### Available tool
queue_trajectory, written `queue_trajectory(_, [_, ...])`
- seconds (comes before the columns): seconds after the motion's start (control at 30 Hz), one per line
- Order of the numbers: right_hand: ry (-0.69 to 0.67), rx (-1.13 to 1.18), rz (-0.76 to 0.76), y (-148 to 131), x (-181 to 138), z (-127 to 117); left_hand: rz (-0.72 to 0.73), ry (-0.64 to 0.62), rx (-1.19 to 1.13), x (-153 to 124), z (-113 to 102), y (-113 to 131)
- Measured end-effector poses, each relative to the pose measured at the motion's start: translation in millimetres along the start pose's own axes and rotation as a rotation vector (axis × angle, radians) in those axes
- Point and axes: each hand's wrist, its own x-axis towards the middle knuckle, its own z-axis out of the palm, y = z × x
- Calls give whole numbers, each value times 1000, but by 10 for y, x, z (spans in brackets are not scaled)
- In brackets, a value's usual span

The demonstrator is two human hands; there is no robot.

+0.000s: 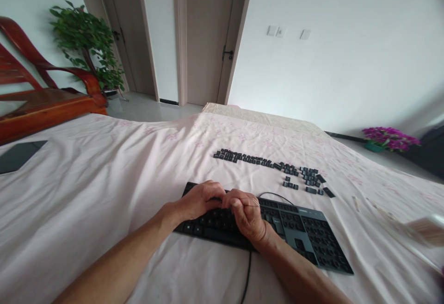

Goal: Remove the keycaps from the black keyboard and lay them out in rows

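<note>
A black keyboard (pixel 289 223) lies on the pink cloth, its right part stripped of most keycaps, while several keys remain at the lower left. My left hand (pixel 203 195) rests over its upper left part, fingers curled; what they hold, if anything, is hidden. Beside it, touching, my right hand (pixel 248 214) is closed over the middle of the keyboard. A thin pale strand or stick (pixel 252 198) shows at its fingers, too fine to name. Beyond the keyboard, loose black keycaps (pixel 256 159) lie in rows and small groups.
A black cable (pixel 247 276) runs from under the keyboard towards me. To the right are thin pale sticks (pixel 379 207) and a blurred clear container (pixel 428 231). A dark flat tablet-like thing (pixel 21 156) lies at the left, near a wooden chair (pixel 52 98). The cloth (pixel 138 193) is wrinkled.
</note>
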Motion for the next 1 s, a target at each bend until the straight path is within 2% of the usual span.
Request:
queue_trajectory(0.13, [9, -86, -57, -38, 9, -9, -95, 121, -108, 9, 20, -24])
queue_trajectory(0.27, [82, -338, -153, -106, 61, -51, -205, 206, -277, 15, 55, -90])
queue_trajectory(0.33, [98, -461, -134, -121, 112, -82, -225, 243, -340, 17, 68, -125])
queue_trajectory(0.43, [26, -560, 8, -96, 191, -112, -230, 292, -416, 20, 74, -160])
queue_trajectory(0.57, [-97, -578, 225, -30, 230, -83, -225, 329, -470, 21, 76, -171])
queue_trajectory(0.77, [-177, -524, 401, 56, 259, -74, -219, 290, -411, 20, 93, -150])
queue_trajectory(0.87, [-159, -544, 451, 228, 380, -220, -240, 283, -318, 23, 91, -125])
queue_trajectory(1.0, [-75, -722, 570, 613, 621, -480, -253, 256, -191, 32, 68, -84])
